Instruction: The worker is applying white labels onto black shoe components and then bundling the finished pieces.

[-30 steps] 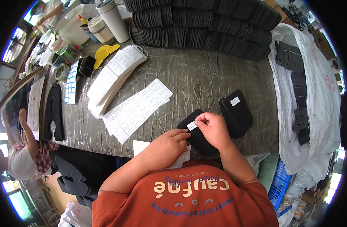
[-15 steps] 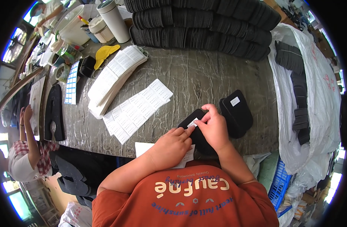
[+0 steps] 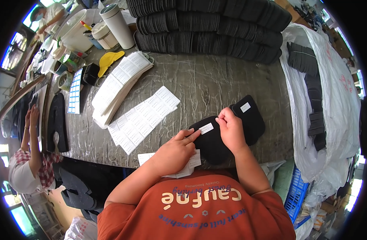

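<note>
On the table before me lies a rounded black pad [image 3: 213,146] with a small white label [image 3: 206,128] near its far end. My left hand [image 3: 177,152] rests over the pad's left side, fingers stretched out, a fingertip at the label. At the pad's right edge is my right hand [image 3: 232,130], thumb and forefinger pinched and the other fingers curled. Whether the pinch holds anything is not clear. Just right of it, more black pads [image 3: 253,124] are stacked, the top one bearing a white label [image 3: 245,107]. Beneath my left forearm lies a white label sheet [image 3: 195,160], partly covered.
Printed label sheets [image 3: 145,120] and a thick label stack [image 3: 119,84] lie left. Black pads [image 3: 207,30] are piled high at the back. A white flask [image 3: 117,26] stands back left, a white sack [image 3: 339,92] at right. Another person's arms [image 3: 31,128] show far left.
My right hand has drawn off the label to the pad's right edge. The label now lies uncovered on the pad, and my left hand has shifted slightly left.
</note>
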Demonstrator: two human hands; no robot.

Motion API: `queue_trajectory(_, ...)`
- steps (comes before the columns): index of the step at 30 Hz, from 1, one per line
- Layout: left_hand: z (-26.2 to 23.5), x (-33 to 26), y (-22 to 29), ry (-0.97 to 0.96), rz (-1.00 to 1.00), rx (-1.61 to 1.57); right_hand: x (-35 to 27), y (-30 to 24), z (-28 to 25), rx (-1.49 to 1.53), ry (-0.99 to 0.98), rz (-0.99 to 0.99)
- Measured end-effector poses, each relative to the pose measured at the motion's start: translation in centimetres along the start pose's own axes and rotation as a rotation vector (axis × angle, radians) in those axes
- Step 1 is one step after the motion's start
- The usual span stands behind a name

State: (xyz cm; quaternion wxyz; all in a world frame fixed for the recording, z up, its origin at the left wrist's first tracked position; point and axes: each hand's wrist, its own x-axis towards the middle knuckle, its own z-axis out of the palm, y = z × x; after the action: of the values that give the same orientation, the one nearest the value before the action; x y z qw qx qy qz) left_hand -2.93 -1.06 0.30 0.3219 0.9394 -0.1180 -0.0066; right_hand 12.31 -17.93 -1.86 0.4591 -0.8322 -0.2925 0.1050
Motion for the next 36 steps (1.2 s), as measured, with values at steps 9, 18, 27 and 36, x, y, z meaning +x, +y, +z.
queue_trajectory(9,-0.4,0.4,-0.5,0.115,0.004,-0.12,2.5,1.1,-7.9,-0.35,0.446,-0.144)
queue_trajectory(18,-0.8,1.2,0.4,0.385,-0.38,-0.287,-3.0,-3.9,-0.8,0.389,-0.346,-0.011)
queue_trajectory(27,-0.1,0.2,0.6,0.136,0.044,-0.048,-0.8,-1.1,0.0,0.346,-0.153,0.183)
queue_trajectory(36,0.3,0.1,0.3,0.118,0.036,-0.044,-0.9,-0.6,1.2,0.216,-0.174,0.184)
